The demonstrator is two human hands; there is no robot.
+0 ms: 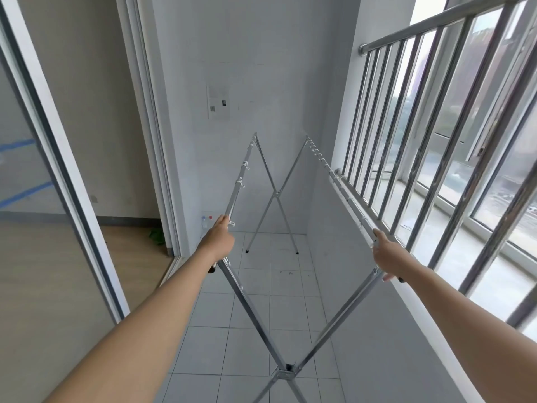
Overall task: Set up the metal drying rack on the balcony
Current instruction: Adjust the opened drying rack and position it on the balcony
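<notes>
The metal drying rack point(274, 196) stands spread on the balcony's tiled floor, with crossed X-legs at the far end and at the near end. Two long top rails run away from me, each carrying white plastic clips. My left hand point(220, 234) is closed around the left rail near its near end. My right hand point(388, 254) grips the right rail close to its near end. The near X-joint point(286, 371) sits low between my arms. The far legs' black feet rest on the tiles.
A steel railing point(412, 123) with vertical bars runs along the right, above a low white wall; the right rail lies close beside it. A white end wall point(232, 68) closes the balcony. A sliding glass door point(58, 170) stands on the left. Small bottles point(206, 221) sit by the far-left corner.
</notes>
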